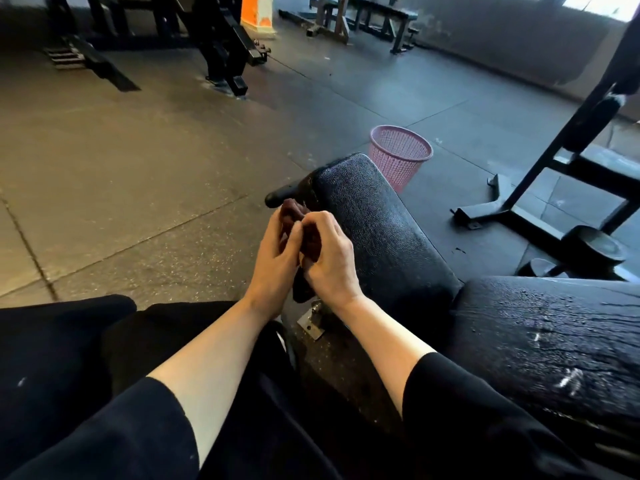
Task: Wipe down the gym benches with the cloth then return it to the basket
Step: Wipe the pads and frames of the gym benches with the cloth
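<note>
A small dark reddish-brown cloth is bunched between both my hands, just left of the black padded bench seat. My left hand grips it from the left and my right hand pinches it from the right, fingers curled. Most of the cloth is hidden by my fingers. The bench's longer worn pad runs to the lower right. A pink mesh basket stands upright on the floor beyond the far end of the seat.
A black rack frame with a weight plate at its foot stands to the right. Black gym machines and another bench are at the back. Rubber floor tiles spread out on the left. My dark-clothed knees fill the lower left.
</note>
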Motion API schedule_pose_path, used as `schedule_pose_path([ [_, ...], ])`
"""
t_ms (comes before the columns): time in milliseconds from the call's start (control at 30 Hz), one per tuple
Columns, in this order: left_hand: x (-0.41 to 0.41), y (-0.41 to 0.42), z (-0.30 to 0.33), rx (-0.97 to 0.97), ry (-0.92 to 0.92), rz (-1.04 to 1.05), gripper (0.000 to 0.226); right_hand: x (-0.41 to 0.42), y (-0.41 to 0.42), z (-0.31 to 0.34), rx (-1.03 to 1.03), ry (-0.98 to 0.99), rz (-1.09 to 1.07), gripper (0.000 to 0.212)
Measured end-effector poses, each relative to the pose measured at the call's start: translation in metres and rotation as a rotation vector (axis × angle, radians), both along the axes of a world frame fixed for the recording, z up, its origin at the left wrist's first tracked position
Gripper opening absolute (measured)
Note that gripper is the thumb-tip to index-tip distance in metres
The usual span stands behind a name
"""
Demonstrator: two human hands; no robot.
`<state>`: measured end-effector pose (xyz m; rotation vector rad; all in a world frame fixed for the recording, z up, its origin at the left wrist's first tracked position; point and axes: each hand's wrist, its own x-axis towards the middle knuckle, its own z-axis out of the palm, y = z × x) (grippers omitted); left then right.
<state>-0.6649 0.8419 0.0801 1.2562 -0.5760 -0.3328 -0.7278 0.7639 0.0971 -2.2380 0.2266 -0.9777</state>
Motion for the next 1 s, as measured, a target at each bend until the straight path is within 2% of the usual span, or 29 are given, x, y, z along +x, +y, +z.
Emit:
schedule_pose_path([
  [67,0.004,-0.003,0.014,0.028,-0.024,0.083,0.021,-0.001,0.002,0.001,-0.003,0.019,0.06,0.049],
  [167,0.018,-0.008,0.02,0.15,-0.159,0.286,0.023,-0.007,-0.006,0.001,-0.101,0.137,0.065,0.072],
  [200,0.022,-0.009,0.018,0.165,-0.176,0.362,0.025,-0.011,-0.011,-0.001,-0.111,0.135,0.009,0.072],
  [300,0.029,-0.014,0.009,0.245,-0.126,0.553,0.029,-0.02,-0.032,-0.013,-0.084,0.074,-0.291,0.054],
  [367,0.034,-0.027,0.001,0.328,-0.13,0.64,0.027,-0.023,-0.046,-0.022,-0.091,0.162,-0.371,0.045],
  [500,0.031,-0.061,-0.001,0.239,-0.206,0.573,0.021,-0.025,-0.061,-0.033,-0.09,0.321,-0.312,0.041],
  [600,0.02,-0.066,-0.01,0.208,-0.327,0.596,0.014,-0.025,-0.065,-0.036,-0.107,0.338,-0.278,0.047],
  [667,0.012,-0.062,-0.026,0.256,-0.391,0.555,0.012,-0.025,-0.066,-0.036,-0.118,0.338,-0.264,0.049],
  [767,-0.003,-0.053,-0.041,0.297,-0.235,0.419,0.025,-0.028,-0.067,-0.036,-0.135,0.363,-0.249,0.054],
  [833,0.002,-0.052,-0.033,0.253,-0.133,0.479,0.034,-0.03,-0.069,-0.034,-0.138,0.374,-0.228,0.056],
  [933,0.032,-0.058,-0.009,0.211,-0.139,0.676,0.034,-0.031,-0.072,-0.032,-0.15,0.391,-0.221,0.058],
  [1000,0.041,-0.063,-0.003,0.234,-0.218,0.66,0.029,-0.032,-0.07,-0.033,-0.144,0.39,-0.219,0.06],
])
